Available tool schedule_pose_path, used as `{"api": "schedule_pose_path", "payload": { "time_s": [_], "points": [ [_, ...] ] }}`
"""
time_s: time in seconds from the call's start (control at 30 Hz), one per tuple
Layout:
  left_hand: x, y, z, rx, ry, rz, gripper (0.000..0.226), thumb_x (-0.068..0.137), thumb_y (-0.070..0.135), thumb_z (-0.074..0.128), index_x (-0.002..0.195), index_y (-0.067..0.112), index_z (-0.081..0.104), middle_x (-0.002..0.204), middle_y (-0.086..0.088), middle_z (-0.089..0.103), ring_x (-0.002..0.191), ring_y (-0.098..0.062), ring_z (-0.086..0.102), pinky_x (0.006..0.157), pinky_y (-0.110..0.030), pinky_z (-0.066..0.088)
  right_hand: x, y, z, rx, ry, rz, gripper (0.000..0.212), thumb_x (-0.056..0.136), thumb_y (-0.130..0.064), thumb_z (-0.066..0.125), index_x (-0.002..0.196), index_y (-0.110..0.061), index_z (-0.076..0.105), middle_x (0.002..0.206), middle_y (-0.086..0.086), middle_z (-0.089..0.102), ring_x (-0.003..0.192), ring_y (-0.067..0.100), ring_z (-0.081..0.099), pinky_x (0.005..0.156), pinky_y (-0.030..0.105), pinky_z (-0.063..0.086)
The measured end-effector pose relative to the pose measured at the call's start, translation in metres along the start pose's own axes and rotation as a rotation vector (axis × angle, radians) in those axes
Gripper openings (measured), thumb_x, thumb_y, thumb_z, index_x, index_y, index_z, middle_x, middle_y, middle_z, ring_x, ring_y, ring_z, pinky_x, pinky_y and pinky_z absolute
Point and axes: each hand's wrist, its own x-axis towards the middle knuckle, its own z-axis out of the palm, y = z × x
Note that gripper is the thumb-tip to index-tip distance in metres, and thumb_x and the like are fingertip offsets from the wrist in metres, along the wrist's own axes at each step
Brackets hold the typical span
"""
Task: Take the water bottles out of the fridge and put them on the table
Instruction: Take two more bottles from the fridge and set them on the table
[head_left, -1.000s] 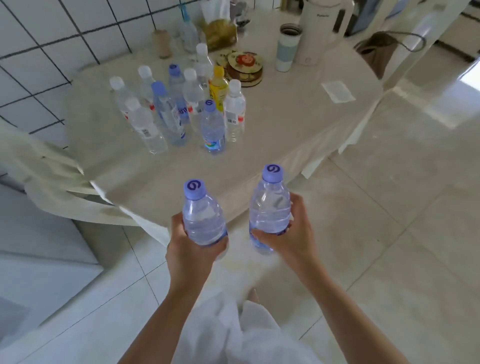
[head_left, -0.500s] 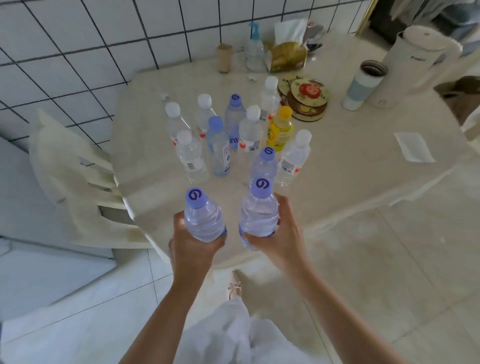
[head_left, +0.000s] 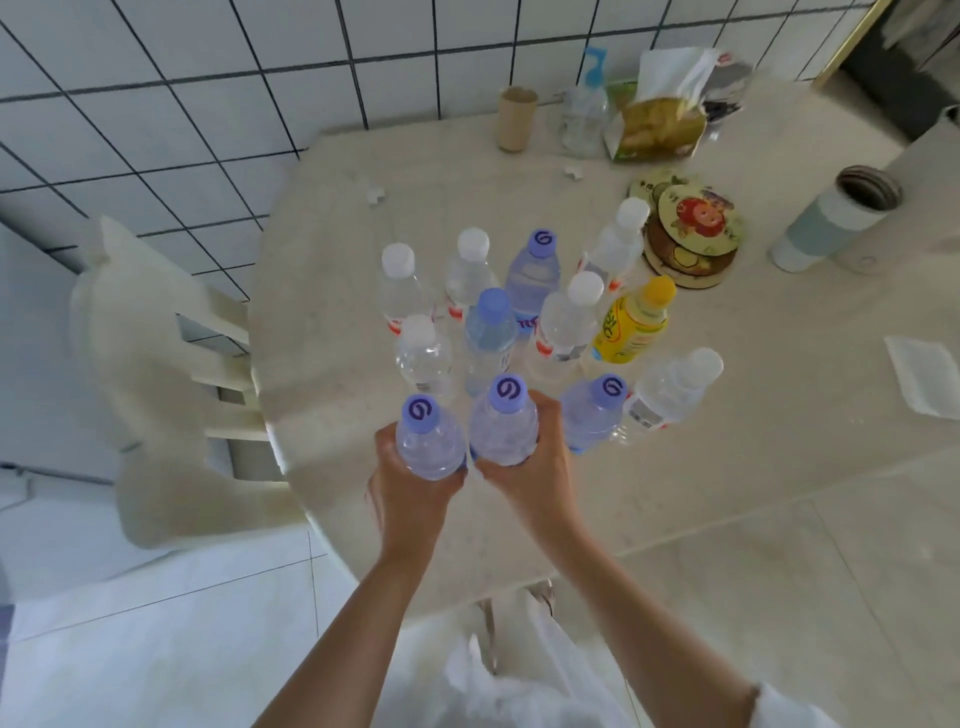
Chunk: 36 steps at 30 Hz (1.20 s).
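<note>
head view looks down on a pale counter (head_left: 675, 467) where each hand carries one small water bottle upright over the near edge. left hand (head_left: 410, 493) is wrapped round the lower body of the left bottle (head_left: 428, 441), and right hand (head_left: 535, 467) is wrapped round the lower body of the right bottle (head_left: 504, 426); both bottles have purple caps with a dark swirl mark, and the two nearly touch. taking the yellow bottle (head_left: 631, 327) as landmark, the held pair sits nearer the person and to its left, just in front of a cluster of standing bottles (head_left: 483, 322) with white and blue caps; a matching purple-capped bottle (head_left: 592, 415) stands just beside the right hand, and a clear one (head_left: 670, 389) beyond it appears tilted. past the yellow bottle lie round coasters (head_left: 691, 228), and further right a grey-green tumbler (head_left: 831, 223). these bottles look full, so fairly heavy for their size, with thin clear plastic walls that likely give under a squeeze and may be slick if cold from the fridge. a hold round the mid or lower body, as now, seems steadiest; the cap is too small for carrying. whether their bases already touch the counter cannot be told. the tight spacing means a careless set-down could knock neighbours over.
</note>
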Motion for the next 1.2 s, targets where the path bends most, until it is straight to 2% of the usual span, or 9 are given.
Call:
{"api": "schedule_pose_path", "payload": {
  "time_s": [0.13,0.23,0.3,0.37,0.53,0.67,0.93,1.1,1.2],
  "points": [
    [0.009,-0.001,0.009,-0.021,0.037,-0.020,0.069,0.055,0.025,0.092,0.101,0.032,0.041,0.084,0.015,0.058,0.076,-0.019,0.061,0.066,-0.027,0.045,0.009,0.022,0.006,-0.019,0.067,0.019,0.039,0.064,-0.016,0.080,0.089,-0.024,0.052,0.078,-0.004,0.061,0.070,0.009,0.058,0.061,0.027,0.048],
    [0.012,-0.002,0.015,-0.027,0.046,-0.018,0.067,0.058,0.024,0.091,0.101,0.032,0.040,0.083,0.018,0.056,0.073,-0.015,0.060,0.059,-0.014,0.039,0.013,0.029,0.008,-0.025,0.100,-0.017,0.052,0.064,-0.009,0.083,0.090,-0.040,0.050,0.082,-0.011,0.061,0.077,0.004,0.059,0.067,0.013,0.046],
    [0.012,-0.003,0.018,-0.029,0.058,-0.016,0.066,0.059,0.024,0.091,0.101,0.032,0.041,0.084,0.016,0.058,0.072,-0.012,0.060,0.059,-0.007,0.036,0.015,0.033,0.008,-0.029,0.103,-0.019,0.058,0.064,-0.010,0.085,0.100,-0.038,0.050,0.091,-0.017,0.060,0.085,-0.002,0.059,0.073,0.007,0.042],
    [0.012,-0.005,0.021,-0.026,0.060,-0.014,0.066,0.060,0.023,0.091,0.102,0.032,0.041,0.086,0.013,0.060,0.072,-0.009,0.059,0.058,-0.003,0.035,0.016,0.039,0.009,-0.033,0.097,-0.013,0.060,0.064,-0.014,0.086,0.108,-0.031,0.049,0.099,-0.020,0.059,0.091,-0.001,0.059,0.078,0.008,0.042],
    [0.011,-0.006,0.023,-0.011,0.061,-0.007,0.068,0.060,0.022,0.091,0.102,0.034,0.039,0.083,0.021,0.057,0.070,-0.001,0.058,0.057,-0.004,0.038,0.019,0.047,0.011,-0.034,0.099,-0.017,0.066,0.066,-0.016,0.085,0.108,-0.048,0.045,0.101,-0.018,0.061,0.093,0.008,0.062,0.081,0.025,0.052],
    [0.008,-0.010,0.024,-0.032,0.050,-0.022,0.068,0.061,0.021,0.091,0.103,0.036,0.039,0.086,0.025,0.056,0.075,0.006,0.058,0.061,-0.007,0.039,0.016,0.053,0.011,-0.003,0.075,0.001,0.064,0.066,-0.020,0.086,0.116,-0.033,0.048,0.106,-0.011,0.062,0.097,0.014,0.063,0.082,0.039,0.055],
    [0.006,-0.015,0.022,-0.081,0.019,0.012,0.073,0.063,0.028,0.090,0.108,0.045,0.036,0.096,0.025,0.057,0.083,0.001,0.060,0.069,-0.014,0.045,0.013,0.059,0.012,-0.011,0.037,0.005,0.068,0.068,-0.022,0.086,0.122,-0.016,0.046,0.111,-0.005,0.059,0.102,0.012,0.060,0.085,0.038,0.054],
    [0.005,-0.021,0.018,-0.127,-0.013,0.047,0.075,0.066,0.029,0.089,0.110,0.060,0.037,0.105,0.029,0.058,0.095,0.008,0.059,0.075,-0.010,0.046,0.012,0.057,0.013,-0.044,0.026,0.008,0.071,0.069,-0.023,0.085,0.126,-0.013,0.044,0.114,-0.003,0.057,0.106,0.005,0.056,0.089,0.030,0.051],
    [0.002,-0.027,0.016,-0.150,-0.028,0.066,0.077,0.069,0.030,0.087,0.119,0.060,0.038,0.115,0.028,0.057,0.105,0.005,0.059,0.085,-0.015,0.049,0.007,0.057,0.013,-0.055,0.017,0.035,0.077,0.072,-0.027,0.083,0.134,-0.016,0.038,0.125,-0.001,0.055,0.116,0.011,0.055,0.095,0.037,0.051]
  ]
}}
